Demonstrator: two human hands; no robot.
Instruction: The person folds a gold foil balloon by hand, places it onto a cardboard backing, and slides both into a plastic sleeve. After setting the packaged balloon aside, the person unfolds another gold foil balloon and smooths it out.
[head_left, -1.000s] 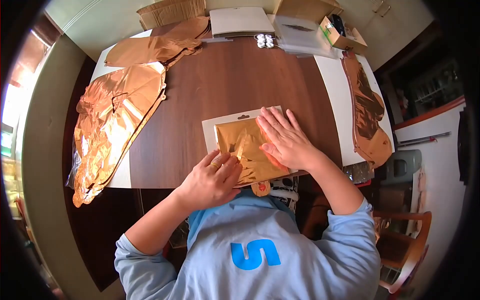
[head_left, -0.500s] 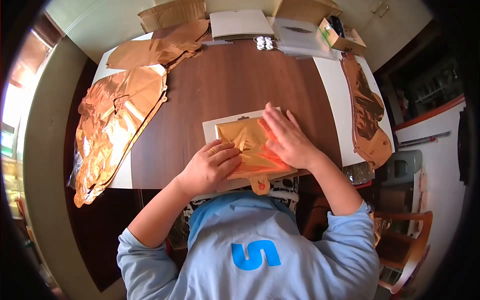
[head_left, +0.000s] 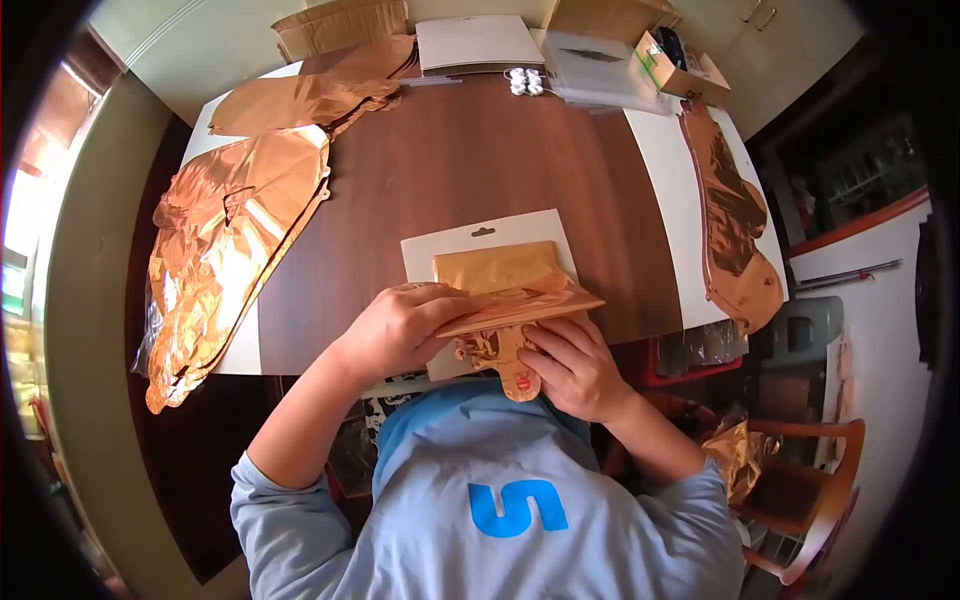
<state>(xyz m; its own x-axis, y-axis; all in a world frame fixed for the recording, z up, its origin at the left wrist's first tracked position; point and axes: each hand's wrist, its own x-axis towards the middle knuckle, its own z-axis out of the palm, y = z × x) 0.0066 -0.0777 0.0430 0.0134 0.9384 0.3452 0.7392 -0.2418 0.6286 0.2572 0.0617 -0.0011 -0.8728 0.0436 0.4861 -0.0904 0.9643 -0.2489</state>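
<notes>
A folded gold foil sheet point(head_left: 497, 267) lies on a white card point(head_left: 425, 256) that has a hanging slot near its top edge. The near part of the foil is lifted into a ridge, and a rounded tab with a red mark hangs from it towards my body. My left hand point(head_left: 405, 325) grips the foil's left end, fingers over the top. At the right, my right hand point(head_left: 578, 365) holds the foil's near edge beside the tab, its thumb hidden.
Large copper foil pieces point(head_left: 235, 215) cover the table's left side; another foil piece point(head_left: 733, 215) lies on a white sheet at the right. At the back are white boards point(head_left: 478, 45), small white items point(head_left: 526, 82), clear plastic sheets point(head_left: 600, 70) and an open box point(head_left: 690, 75).
My right hand has moved down from the foil's flat top to its near edge. The near part of the foil has risen, and more of the white card shows.
</notes>
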